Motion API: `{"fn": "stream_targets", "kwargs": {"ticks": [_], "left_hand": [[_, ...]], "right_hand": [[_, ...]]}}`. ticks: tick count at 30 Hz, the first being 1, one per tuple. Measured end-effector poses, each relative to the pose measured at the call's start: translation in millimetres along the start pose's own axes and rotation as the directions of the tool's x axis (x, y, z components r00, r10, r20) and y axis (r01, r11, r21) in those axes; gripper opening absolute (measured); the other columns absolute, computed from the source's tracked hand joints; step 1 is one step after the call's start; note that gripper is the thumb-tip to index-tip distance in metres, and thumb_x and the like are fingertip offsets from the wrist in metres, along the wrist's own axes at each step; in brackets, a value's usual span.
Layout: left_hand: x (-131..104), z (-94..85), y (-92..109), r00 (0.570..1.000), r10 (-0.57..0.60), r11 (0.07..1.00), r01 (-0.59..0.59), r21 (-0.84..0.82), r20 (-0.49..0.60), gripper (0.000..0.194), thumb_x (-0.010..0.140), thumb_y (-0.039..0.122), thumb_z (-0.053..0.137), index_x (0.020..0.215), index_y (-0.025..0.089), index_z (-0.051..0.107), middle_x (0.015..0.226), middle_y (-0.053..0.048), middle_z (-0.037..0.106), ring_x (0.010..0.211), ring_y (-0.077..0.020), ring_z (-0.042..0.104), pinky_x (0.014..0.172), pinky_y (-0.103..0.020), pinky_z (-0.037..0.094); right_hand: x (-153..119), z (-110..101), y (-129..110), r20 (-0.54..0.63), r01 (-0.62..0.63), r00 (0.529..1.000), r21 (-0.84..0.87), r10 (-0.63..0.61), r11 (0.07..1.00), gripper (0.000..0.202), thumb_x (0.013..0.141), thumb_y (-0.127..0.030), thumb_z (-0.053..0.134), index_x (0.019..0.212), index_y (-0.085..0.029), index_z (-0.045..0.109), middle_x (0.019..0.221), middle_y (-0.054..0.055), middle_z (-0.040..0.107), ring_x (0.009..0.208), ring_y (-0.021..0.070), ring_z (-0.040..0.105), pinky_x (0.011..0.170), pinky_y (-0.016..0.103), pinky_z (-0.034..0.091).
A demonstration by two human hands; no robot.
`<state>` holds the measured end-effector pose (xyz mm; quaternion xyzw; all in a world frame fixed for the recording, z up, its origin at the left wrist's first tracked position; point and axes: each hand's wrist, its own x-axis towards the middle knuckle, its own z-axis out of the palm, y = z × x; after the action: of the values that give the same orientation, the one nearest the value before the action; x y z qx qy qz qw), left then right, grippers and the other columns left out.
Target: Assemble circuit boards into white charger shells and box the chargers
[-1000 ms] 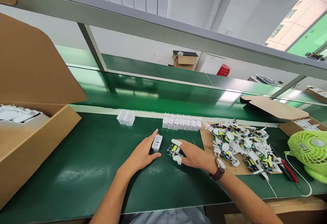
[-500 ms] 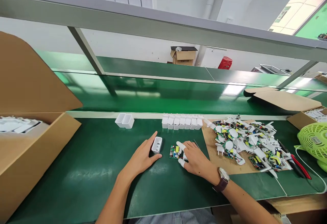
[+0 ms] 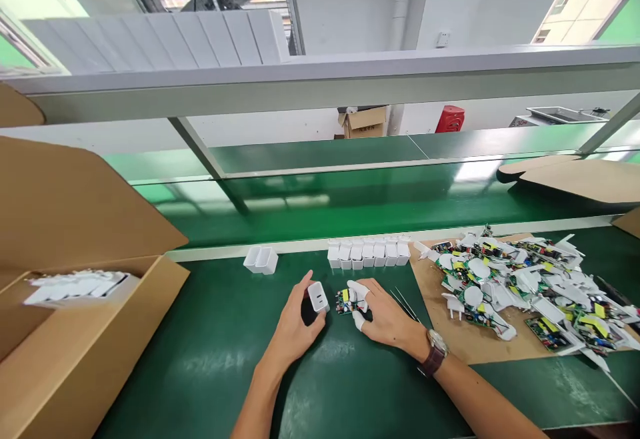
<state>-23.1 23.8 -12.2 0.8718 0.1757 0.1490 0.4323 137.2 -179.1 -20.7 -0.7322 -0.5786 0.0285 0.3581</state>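
You are sitting at a factory assembly line for small electronics. A long green conveyor belt (image 3: 350, 205) runs past in front of you under a grey metal frame (image 3: 320, 82), and your bench is covered with a green mat (image 3: 200, 359). To your right a cardboard sheet (image 3: 450, 332) carries a heap of loose circuit boards and white plug parts (image 3: 520, 285); a row of white charger shells (image 3: 367, 252) stands along the belt's edge. An open cardboard carton (image 3: 100, 332) at your left holds more white parts. Beyond the belt you see bare white walls, another carton (image 3: 364, 122) and a red container (image 3: 449, 119) on the floor
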Motion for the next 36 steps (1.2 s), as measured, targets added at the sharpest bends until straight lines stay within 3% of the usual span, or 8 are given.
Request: {"fn": "stream_targets", "kwargs": {"ticks": [3,5,11,14,17,21,28,36], "left_hand": [[4,1.8,-3,0.99,-0.047,0.993,0.061,0.101,-0.136,0.081,0.088,0.045,0.071,0.158,0.028,0.032,0.12,-0.008,0.055,0.103,-0.0244,0.063,0.098,-0.047,0.054],[6,1.0,-3,0.988,-0.07,0.99,0.086,0.114,-0.137,0.084,0.085,0.049,0.074,0.156,0.029,0.036,0.115,-0.006,0.054,0.093,-0.0224,0.062,0.088,-0.043,0.057],[3,-2.5,9,0.979,-0.136,0.99,0.127,0.065,0.152,0.1,0.074,0.049,0.085,0.158,0.028,0.036,0.096,0.0,0.063,0.079,-0.0189,0.06,0.077,-0.036,0.055],[3,-2.3,15,0.971,-0.094,0.993,0.075,0.092,0.219,0.086,0.076,0.048,0.084,0.152,0.03,0.048,0.096,-0.002,0.067,0.078,-0.0195,0.061,0.077,-0.037,0.055],[5,0.2,16,0.986,-0.014,0.993,-0.006,0.118,0.168,0.06,0.081,0.047,0.08,0.136,0.03,0.064,0.108,-0.007,0.068,0.091,-0.024,0.066,0.081,-0.04,0.057],[6,6.4,9,0.996,0.094,0.993,-0.093,0.072,-0.001,0.053,0.085,0.043,0.077,0.133,0.027,0.061,0.14,-0.012,0.058,0.129,-0.0314,0.059,0.104,-0.047,0.053],[3,13.5,5,0.976,0.215,0.972,-0.211,0.105,-0.022,0.055,0.097,0.034,0.062,0.15,0.029,0.048,0.145,-0.012,0.057,0.131,-0.0285,0.058,0.108,-0.046,0.053],[2,12.7,10,0.939,0.345,0.927,-0.337,0.164,-0.018,0.06,0.097,0.022,0.058,0.155,0.03,0.04,0.144,-0.012,0.058,0.135,-0.0292,0.052,0.114,-0.052,0.047]], "right_hand": [[-8,0,4,-0.013,-0.064,0.998,0.035,0.065,0.997,0.071,0.088,-0.011,0.058,0.154,-0.019,0.034,0.143,0.016,0.053,0.13,0.0296,0.057,0.108,0.048,0.054],[-10,-2,3,-0.015,-0.088,0.996,0.026,0.088,0.996,0.071,0.089,-0.012,0.059,0.155,-0.021,0.034,0.143,0.015,0.054,0.128,0.0291,0.059,0.107,0.047,0.055],[-9,-9,-2,0.007,-0.097,0.995,-0.059,0.097,0.994,0.065,0.088,-0.009,0.059,0.151,-0.017,0.043,0.14,0.017,0.057,0.124,0.0321,0.058,0.104,0.052,0.056],[-7,-10,-2,-0.002,-0.102,0.995,-0.047,0.102,0.994,0.061,0.088,-0.012,0.063,0.147,-0.017,0.048,0.134,0.016,0.06,0.122,0.0331,0.055,0.102,0.055,0.056],[-6,-9,-2,-0.046,-0.094,0.994,0.013,0.095,0.995,0.058,0.085,-0.011,0.065,0.141,-0.016,0.052,0.127,0.015,0.061,0.12,0.032,0.056,0.102,0.053,0.056],[-6,-12,-8,-0.176,-0.078,0.98,0.106,0.096,0.991,0.059,0.084,-0.009,0.059,0.142,-0.019,0.049,0.129,0.015,0.057,0.113,0.0273,0.062,0.096,0.045,0.06],[-4,-17,-29,-0.312,0.158,0.941,0.077,-0.127,0.984,0.072,0.088,-0.009,0.056,0.155,-0.025,0.034,0.133,0.015,0.061,0.121,0.0283,0.062,0.1,0.048,0.058],[-6,-1,-31,-0.294,0.144,0.943,-0.061,-0.156,0.988,0.077,0.091,-0.007,0.052,0.161,-0.022,0.026,0.138,0.016,0.061,0.127,0.0318,0.059,0.107,0.058,0.054]]}}
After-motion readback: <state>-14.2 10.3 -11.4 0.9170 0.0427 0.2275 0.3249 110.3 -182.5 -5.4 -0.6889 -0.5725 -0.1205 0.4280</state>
